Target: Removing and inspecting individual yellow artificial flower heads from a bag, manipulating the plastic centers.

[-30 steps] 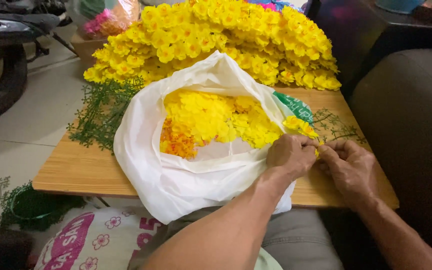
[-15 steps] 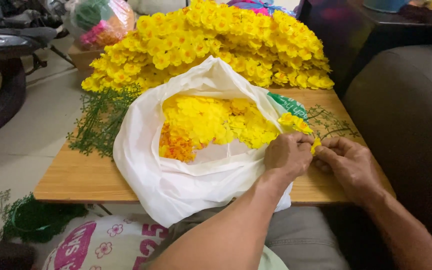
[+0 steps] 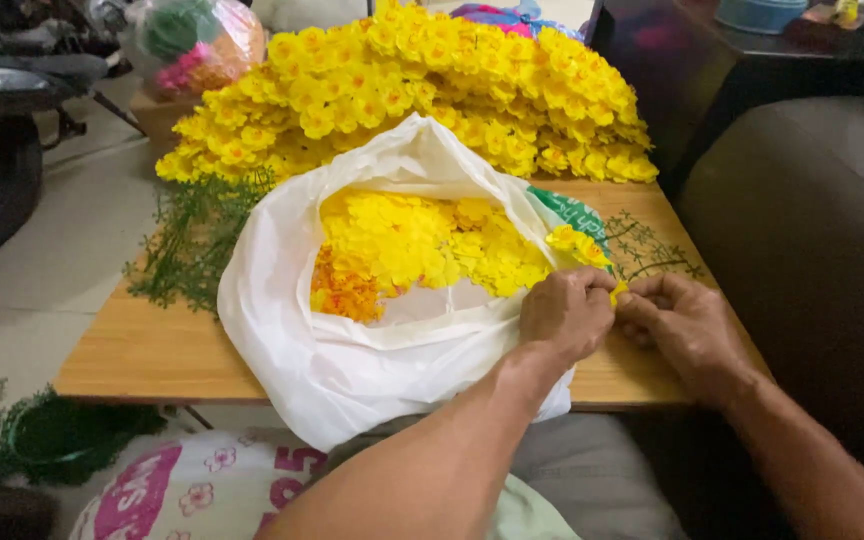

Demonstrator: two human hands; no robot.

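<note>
My left hand (image 3: 570, 312) and my right hand (image 3: 685, 324) meet at the right edge of a wooden table (image 3: 142, 350). Between their fingertips they pinch a small yellow artificial flower (image 3: 619, 291). A green stem with yellow blooms (image 3: 576, 243) rises just above the left hand. Beside the hands lies an open white plastic bag (image 3: 352, 360) full of loose yellow and orange flower heads (image 3: 422, 245).
A big heap of finished yellow flower sprays (image 3: 422, 90) fills the far side of the table. Green foliage sprigs (image 3: 187, 240) lie at the left, thin green stems (image 3: 652, 250) at the right. A dark sofa (image 3: 812, 230) stands right; a printed sack (image 3: 182, 490) sits below.
Both hands stay together at the bag's right rim, with only small finger movements on the flower. The camera has shifted slightly.
</note>
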